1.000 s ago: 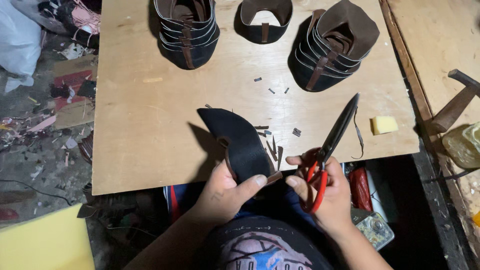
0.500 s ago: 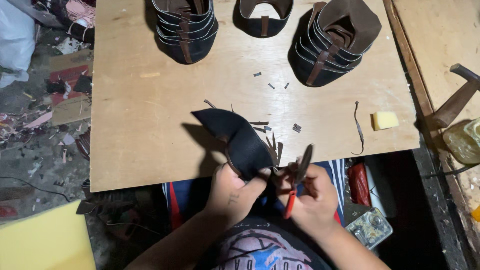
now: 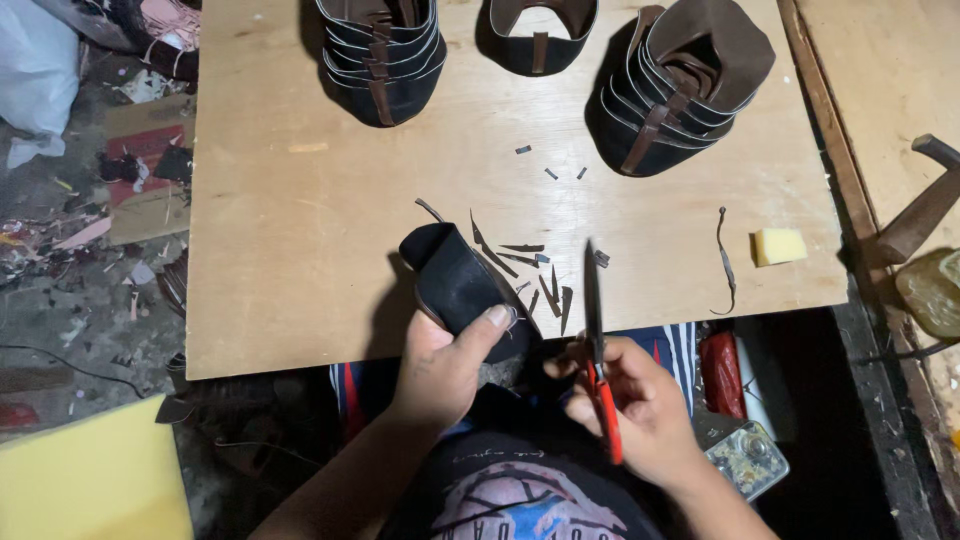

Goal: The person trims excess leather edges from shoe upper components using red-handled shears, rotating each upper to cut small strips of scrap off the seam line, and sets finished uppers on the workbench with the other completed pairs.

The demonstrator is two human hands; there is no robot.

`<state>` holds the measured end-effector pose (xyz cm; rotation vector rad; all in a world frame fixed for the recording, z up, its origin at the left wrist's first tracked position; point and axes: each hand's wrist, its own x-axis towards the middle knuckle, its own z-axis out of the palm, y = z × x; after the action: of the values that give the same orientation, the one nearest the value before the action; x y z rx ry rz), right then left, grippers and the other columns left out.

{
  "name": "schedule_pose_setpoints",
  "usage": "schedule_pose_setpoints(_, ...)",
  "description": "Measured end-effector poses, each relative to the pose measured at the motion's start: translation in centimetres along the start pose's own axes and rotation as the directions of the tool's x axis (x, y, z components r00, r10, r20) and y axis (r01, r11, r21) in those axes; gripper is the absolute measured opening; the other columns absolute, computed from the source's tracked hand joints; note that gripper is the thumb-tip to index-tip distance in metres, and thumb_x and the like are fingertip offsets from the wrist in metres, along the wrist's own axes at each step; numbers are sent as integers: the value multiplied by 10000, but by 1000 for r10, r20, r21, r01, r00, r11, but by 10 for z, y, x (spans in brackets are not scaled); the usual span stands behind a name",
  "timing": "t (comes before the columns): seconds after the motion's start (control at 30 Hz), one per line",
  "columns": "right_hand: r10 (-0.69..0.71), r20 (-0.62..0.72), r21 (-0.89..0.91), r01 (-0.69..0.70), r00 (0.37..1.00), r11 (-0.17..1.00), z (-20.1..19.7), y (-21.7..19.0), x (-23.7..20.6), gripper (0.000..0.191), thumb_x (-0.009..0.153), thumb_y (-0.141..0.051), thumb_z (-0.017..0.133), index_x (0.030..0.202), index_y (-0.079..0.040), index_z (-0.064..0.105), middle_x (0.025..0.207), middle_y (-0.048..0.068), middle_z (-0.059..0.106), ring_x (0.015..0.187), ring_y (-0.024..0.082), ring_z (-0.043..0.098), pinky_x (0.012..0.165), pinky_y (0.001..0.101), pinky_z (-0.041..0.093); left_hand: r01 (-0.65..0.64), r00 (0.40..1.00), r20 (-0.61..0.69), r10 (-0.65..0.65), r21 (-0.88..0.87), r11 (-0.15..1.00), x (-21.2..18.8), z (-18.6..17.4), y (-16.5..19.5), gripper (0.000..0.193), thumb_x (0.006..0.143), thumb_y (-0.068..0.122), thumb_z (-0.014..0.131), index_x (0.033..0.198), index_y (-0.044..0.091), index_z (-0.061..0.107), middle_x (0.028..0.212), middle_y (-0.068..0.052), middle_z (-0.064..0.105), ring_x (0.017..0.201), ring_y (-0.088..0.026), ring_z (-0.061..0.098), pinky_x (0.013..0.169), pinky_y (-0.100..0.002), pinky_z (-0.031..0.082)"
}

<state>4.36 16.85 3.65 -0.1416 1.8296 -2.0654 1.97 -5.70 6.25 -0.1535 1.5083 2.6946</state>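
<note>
- Left hand clamped on a black leather shoe upper, thumb pressed across its near edge, piece curled and lifted just above the plywood board.
- Right hand closed around the red handles of a pair of scissors, blades pointing away from the body and looking shut, tips over the board's near edge.
- Just right of the left hand, hands near each other but apart.
- Between the two hands and slightly beyond: a scatter of thin dark leather trimmings lying on the board.
- Further right of the scissors: a curled strip of leather, then a small yellow sponge block.
- Well beyond both hands, at the far edge: stacked dark shoe uppers with brown straps, one stack on the left, one single piece in the middle, one stack on the right.
- Right of the right hand, off the board: a hammer handle.
</note>
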Motion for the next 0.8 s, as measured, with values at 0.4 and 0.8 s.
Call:
schedule_pose_setpoints(0.4,270,218,-168,-236,938,957,-27,17,-13,453,817,-242,812,1152,-14,609,926,11,607,826,95,591,736,247,520,-96,993,71,93,39,995,5,-12,17,277,978,-10,645,1249,-8,589,1124,-52,679,1023,-126,635,953,-318,540)
schedule_pose_setpoints(0.8,109,451,533,-365,886,764,-25,27,-13,539,1003,-410,714,1177,96,652,777,104,685,565,103,629,507,213,487,-11,988,149,33,-147,989,4,-13,16,379,945,-22,620,1320,-4,567,1193,-75,695,1090,-146,655,1000,-335,538)
